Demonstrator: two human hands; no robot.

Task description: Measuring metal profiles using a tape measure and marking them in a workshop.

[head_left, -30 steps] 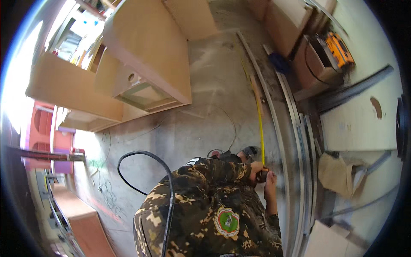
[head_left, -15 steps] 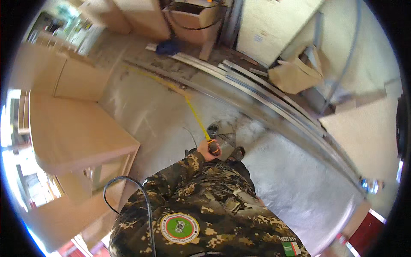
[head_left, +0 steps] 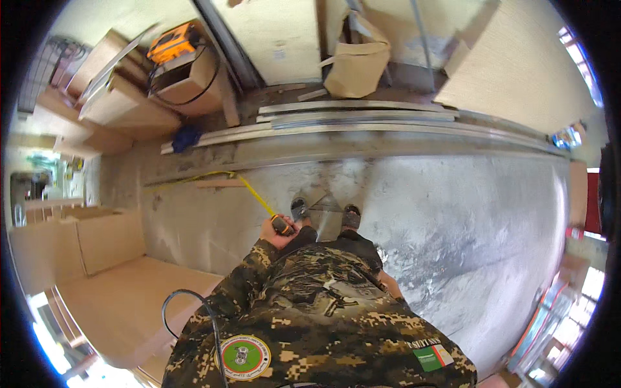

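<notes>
A black-and-orange tape measure [head_left: 282, 225] sits in my left hand [head_left: 274, 237], its fingers closed around the case, in front of my left thigh. From it the yellow blade [head_left: 257, 196] slants out to the floor, bends, and runs off leftward. Near that bend lies a thin strip of wood [head_left: 221, 183]. Down at my right side, a patch of my right hand [head_left: 390, 284] shows beside my camouflage jacket [head_left: 336, 323]; its fingers are hidden.
Long metal and wooden lengths [head_left: 362, 129] lie along the far wall. Behind them stand a paper bag [head_left: 358, 68] and an open wooden box [head_left: 187, 81] bearing an orange machine [head_left: 173, 43]. A wooden cabinet [head_left: 129, 297] stands at left. My sandalled feet [head_left: 351, 216] are on the concrete floor.
My view has turned to the right, and the far wall now runs level across it. My left hand still grips the tape measure, now farther left of my feet. More of my right hand shows.
</notes>
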